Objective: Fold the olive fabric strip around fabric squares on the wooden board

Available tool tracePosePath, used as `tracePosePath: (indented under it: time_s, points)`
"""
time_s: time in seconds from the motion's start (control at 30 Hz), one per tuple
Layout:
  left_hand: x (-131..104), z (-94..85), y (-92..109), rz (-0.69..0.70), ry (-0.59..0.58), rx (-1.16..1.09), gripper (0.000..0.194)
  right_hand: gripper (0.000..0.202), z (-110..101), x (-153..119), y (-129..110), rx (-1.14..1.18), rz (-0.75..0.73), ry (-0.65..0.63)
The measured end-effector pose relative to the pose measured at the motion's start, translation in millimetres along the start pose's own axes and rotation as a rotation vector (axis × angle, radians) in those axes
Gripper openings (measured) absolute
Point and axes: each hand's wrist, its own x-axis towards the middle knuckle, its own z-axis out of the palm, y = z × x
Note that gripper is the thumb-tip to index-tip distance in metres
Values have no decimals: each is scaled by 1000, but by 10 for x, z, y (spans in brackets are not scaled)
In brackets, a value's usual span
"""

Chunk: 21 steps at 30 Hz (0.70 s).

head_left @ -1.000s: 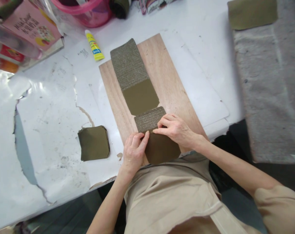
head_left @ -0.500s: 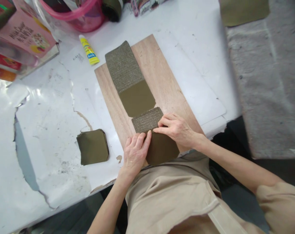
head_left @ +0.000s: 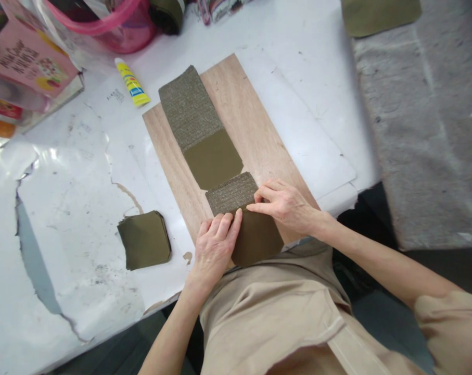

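Note:
A dark olive piece of leather or similar sheet (head_left: 258, 240) lies on a wooden board (head_left: 255, 112), its lower edge against my body. Beyond it sits a fuzzy grey-green strip (head_left: 231, 194), the rough side of the material. My left hand (head_left: 217, 240) grips the near piece's left edge, thumb on the seam between smooth and rough. From the right, my right hand (head_left: 284, 204) has its thumb on that same seam and its index finger bent at the strip's edge. Farther up the board are a smooth olive piece (head_left: 214, 159) and a longer fuzzy one (head_left: 189, 109).
A stack of olive pieces (head_left: 145, 240) lies left of the board on the white table covering (head_left: 83, 219), which is torn. A yellow glue tube (head_left: 132, 83), a pink basket (head_left: 118, 37) and a pink box (head_left: 36, 57) stand farther back. Grey felt-like material (head_left: 419, 130) hangs at right.
The camera view has shifted slightly, moving the table items a little left. Both thumbs stay on the seam, the right one now closer to the left.

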Motion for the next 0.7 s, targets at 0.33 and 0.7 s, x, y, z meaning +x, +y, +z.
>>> tracePosePath:
  time_s: [0.33,0.7]
  points:
    - [123,-55,21,33,-48,50,55,24,-75,-49,44,16,25,-12]
    - [261,-105,21,59,-67,-21,55,26,-120,-108,90,11,34,-21]
